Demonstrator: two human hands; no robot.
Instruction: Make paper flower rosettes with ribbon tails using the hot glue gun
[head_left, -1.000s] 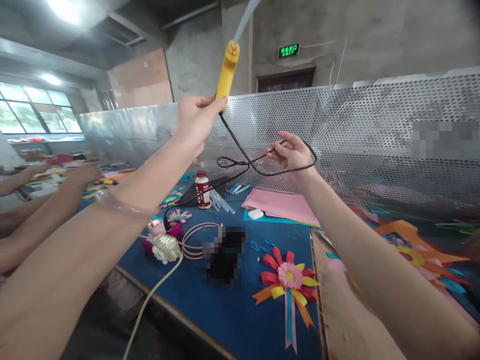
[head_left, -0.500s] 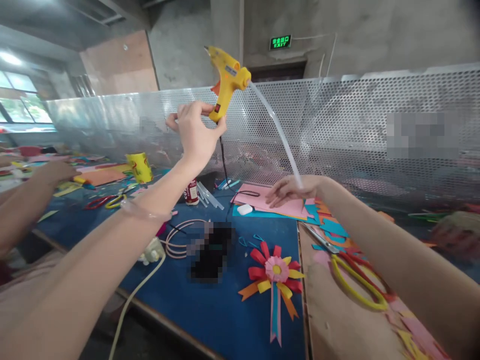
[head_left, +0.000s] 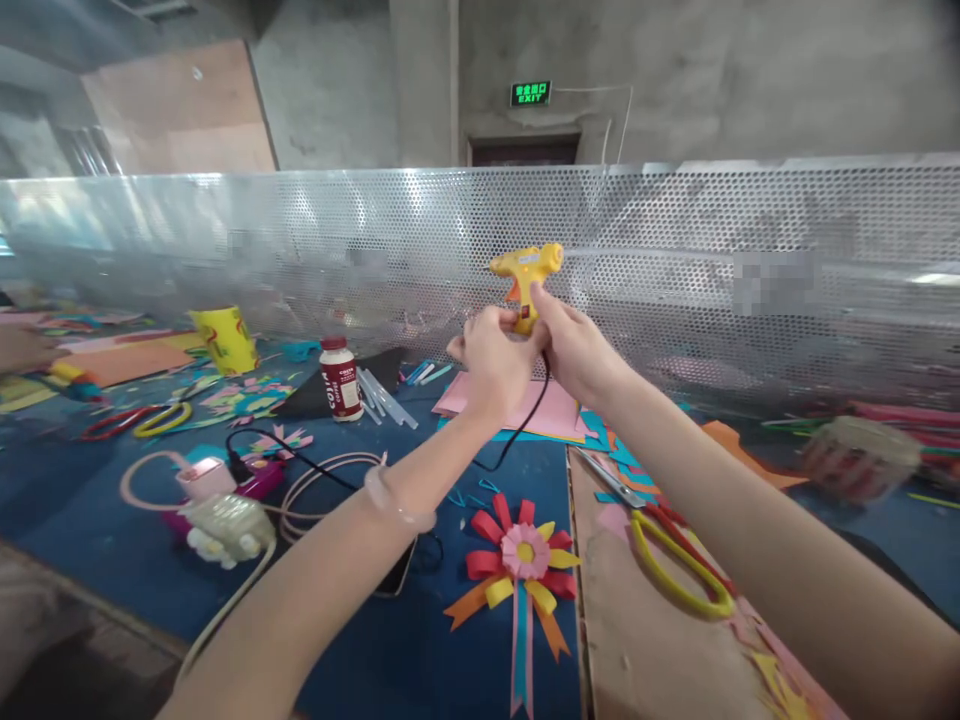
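Note:
A yellow hot glue gun (head_left: 534, 262) is held up in front of the perforated metal screen, its nozzle pointing left. My left hand (head_left: 495, 360) is closed on the lower handle. My right hand (head_left: 581, 340) grips the same handle from the right, its thumb near the gun's back. From the rear of the gun a long clear glue stick (head_left: 645, 252) sticks out to the right. A black cord hangs from the handle. Below my hands lie pink paper sheets (head_left: 465, 393), and nearer me a paper ribbon rosette (head_left: 525, 552) in red, yellow and orange.
Yellow-handled scissors (head_left: 679, 575) lie on the cardboard at right. Left of my hands stand a brown bottle (head_left: 340, 380) beside loose glue sticks (head_left: 386, 398) and a yellow cup (head_left: 225, 340). A power strip with plugs (head_left: 225, 500) and looped cables lies at left, near paper scraps.
The glue gun has come down and levelled out. My right hand has left the glue stick's far end and moved up to the handle. The view has turned right.

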